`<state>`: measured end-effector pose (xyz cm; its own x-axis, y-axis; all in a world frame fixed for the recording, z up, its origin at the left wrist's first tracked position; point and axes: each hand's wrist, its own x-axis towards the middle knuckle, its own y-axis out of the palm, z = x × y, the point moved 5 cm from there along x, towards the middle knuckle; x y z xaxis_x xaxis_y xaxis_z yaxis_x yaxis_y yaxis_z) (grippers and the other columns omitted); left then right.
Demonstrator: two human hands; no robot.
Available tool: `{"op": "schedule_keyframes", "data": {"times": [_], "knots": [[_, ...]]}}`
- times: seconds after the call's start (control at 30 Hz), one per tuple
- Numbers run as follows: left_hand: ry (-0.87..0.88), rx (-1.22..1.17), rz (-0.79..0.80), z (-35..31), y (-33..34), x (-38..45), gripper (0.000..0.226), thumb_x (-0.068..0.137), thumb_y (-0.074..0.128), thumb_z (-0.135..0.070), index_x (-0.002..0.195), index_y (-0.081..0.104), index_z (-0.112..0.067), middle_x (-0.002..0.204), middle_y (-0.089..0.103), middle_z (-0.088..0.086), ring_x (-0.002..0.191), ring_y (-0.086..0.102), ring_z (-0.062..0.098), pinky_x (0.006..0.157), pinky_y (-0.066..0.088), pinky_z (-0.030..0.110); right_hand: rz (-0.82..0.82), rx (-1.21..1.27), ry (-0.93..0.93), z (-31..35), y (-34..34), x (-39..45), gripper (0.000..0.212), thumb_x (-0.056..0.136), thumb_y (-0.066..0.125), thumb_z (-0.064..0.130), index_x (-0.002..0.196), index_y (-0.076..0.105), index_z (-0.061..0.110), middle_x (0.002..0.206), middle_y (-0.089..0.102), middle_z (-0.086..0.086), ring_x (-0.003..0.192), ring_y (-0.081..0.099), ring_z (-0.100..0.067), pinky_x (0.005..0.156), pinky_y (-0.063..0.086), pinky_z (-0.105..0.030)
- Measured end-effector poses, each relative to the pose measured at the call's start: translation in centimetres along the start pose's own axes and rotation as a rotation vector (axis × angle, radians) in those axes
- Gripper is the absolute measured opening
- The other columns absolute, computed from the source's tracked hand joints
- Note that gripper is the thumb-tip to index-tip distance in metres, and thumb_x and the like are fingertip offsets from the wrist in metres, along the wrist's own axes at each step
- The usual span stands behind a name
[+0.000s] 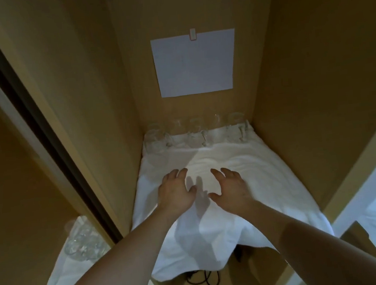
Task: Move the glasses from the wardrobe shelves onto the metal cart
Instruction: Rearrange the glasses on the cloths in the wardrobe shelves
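Inspector: Risk from here?

Assessor: The glasses (195, 132) stand in a tight row on the white cloth (242, 171), at its far edge against the wardrobe's back wall. The cloth is loose and rumpled and overhangs the shelf front. A tug on it could probably tip the row, and neighbouring glasses may knock together.

Inspector: Hands?

Assessor: The left hand (175, 193) and right hand (230, 190) hover over the cloth's middle, fingers spread wide, holding nothing, well short of the row.

Inspector: Appearance of the glasses?

Assessor: Clear, faint in the dim light, count uncertain. More glassware (81, 242) sits left of the cloth, beyond the wardrobe's side panel.
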<state>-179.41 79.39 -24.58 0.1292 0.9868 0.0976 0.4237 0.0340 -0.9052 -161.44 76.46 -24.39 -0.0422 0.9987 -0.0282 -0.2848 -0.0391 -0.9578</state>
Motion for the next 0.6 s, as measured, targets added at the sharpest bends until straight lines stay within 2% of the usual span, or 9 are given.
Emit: {"op": "schedule_keyframes", "data": {"times": [0.3,0.6], "knots": [[0.056,0.127,-0.061,-2.4,-1.4,-8.3,0.069,0.096,0.056,-0.052,0.155,0.035,-0.025,0.161,0.034,0.007,0.149,0.028,0.028,0.118,0.031,0.041,-0.017,0.065,-0.066,0.9,-0.4,-6.5,0.078,0.096,0.057,0.05,0.16,0.018,0.028,0.165,0.023,-0.007,0.147,0.026,-0.03,0.116,0.032,-0.041],[-0.003,0.176,-0.063,0.2,-2.2,-17.4,0.071,0.097,0.054,-0.055,0.157,0.031,-0.027,0.164,0.03,0.005,0.151,0.024,0.029,0.12,0.028,0.046,0.031,0.121,-0.165,5.2,2.4,-11.7,0.08,0.096,0.058,0.051,0.16,0.017,0.028,0.165,0.022,-0.007,0.148,0.024,-0.031,0.116,0.033,-0.042]]}}
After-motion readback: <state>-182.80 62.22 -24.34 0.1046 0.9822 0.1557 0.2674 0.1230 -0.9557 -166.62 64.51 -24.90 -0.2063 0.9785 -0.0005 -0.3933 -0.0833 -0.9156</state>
